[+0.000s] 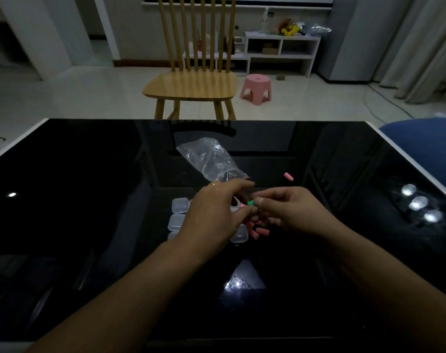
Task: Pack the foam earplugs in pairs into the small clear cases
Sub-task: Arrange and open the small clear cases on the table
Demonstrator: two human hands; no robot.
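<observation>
My right hand point(290, 212) pinches a green foam earplug point(250, 202) between thumb and fingers. My left hand point(214, 212) faces it and holds a small clear case point(234, 207) with a pink earplug point(242, 205) showing at it; most of the case is hidden by my fingers. Several small clear cases lie on the black glossy table: two to the left point(180, 205) point(175, 222) and one below my hands point(239, 235). Loose pink earplugs point(259, 231) lie under my hands. One more pink earplug point(288, 176) lies apart, farther back right.
A crumpled clear plastic bag point(211, 159) lies just behind my hands. The table's white far edge point(206, 120) faces a wooden chair point(191, 85) and a pink stool point(256, 89). A blue seat point(426, 138) stands at the right corner.
</observation>
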